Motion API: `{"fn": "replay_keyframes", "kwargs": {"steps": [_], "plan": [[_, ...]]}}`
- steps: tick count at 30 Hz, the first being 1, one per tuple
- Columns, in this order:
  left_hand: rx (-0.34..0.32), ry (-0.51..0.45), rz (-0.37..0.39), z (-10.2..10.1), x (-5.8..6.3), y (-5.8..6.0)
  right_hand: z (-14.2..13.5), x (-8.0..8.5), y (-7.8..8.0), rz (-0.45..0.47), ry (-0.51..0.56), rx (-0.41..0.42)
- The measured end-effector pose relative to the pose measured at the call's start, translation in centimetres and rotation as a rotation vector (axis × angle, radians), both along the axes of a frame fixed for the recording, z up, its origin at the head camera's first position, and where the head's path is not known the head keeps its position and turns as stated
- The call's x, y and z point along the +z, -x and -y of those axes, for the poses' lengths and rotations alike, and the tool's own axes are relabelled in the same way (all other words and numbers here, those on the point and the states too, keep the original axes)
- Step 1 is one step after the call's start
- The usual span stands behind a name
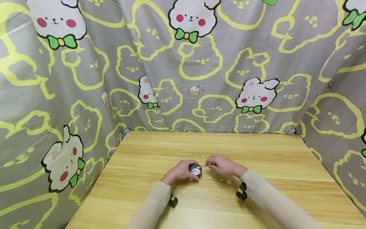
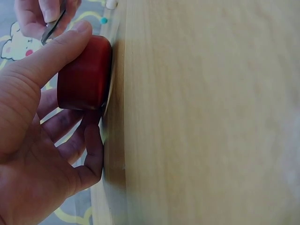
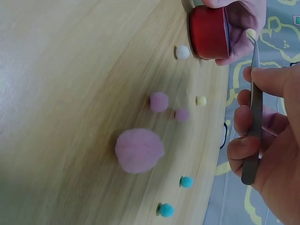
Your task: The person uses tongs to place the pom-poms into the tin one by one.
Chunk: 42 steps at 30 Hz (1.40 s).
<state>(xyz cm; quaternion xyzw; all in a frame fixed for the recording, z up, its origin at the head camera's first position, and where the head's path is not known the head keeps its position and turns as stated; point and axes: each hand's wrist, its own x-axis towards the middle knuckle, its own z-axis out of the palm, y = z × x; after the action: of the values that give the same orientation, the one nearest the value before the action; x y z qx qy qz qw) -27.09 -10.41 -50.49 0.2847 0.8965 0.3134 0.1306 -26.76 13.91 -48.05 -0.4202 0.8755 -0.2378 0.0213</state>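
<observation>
A small round red metal cup [image 1: 195, 171] with a silvery inside stands on the table. My left hand [image 1: 180, 170] holds it from the side, thumb on the near side and fingers around the far side. In the left wrist view its red wall [image 2: 84, 75] shows under the thumb. My right hand [image 1: 223, 164] grips grey tweezers [image 3: 256, 112] with bent tips. A little pale yellow pom-pom [image 3: 251, 33] is at the tips, by the cup's mouth. Whether it touches the cup, I cannot tell.
Loose pom-poms lie right of the cup: a big pink one [image 3: 139, 150], smaller pink ones [image 3: 159, 101], a white one [image 3: 183, 52], another yellow one [image 3: 201, 101] and teal ones [image 3: 166, 210]. Patterned curtain [image 1: 200, 63] surrounds the wooden table [image 1: 137, 203].
</observation>
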Motion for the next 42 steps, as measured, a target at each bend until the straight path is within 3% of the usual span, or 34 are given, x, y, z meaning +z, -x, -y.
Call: {"fn": "replay_keyframes", "kwargs": {"steps": [12,25,42], "plan": [[-0.003,-0.005,-0.004,-0.3,0.5,-0.2,0.1,0.1,0.1,0.035,-0.015,-0.012],[-0.015,0.006,-0.018,-0.2,0.4,-0.2,0.1,0.4,-0.4,0.067,-0.021,-0.078],[-0.017,-0.023,0.032,0.3,-0.1,0.0,-2.2,1.3,-0.4,0.033,0.022,-0.055]]}}
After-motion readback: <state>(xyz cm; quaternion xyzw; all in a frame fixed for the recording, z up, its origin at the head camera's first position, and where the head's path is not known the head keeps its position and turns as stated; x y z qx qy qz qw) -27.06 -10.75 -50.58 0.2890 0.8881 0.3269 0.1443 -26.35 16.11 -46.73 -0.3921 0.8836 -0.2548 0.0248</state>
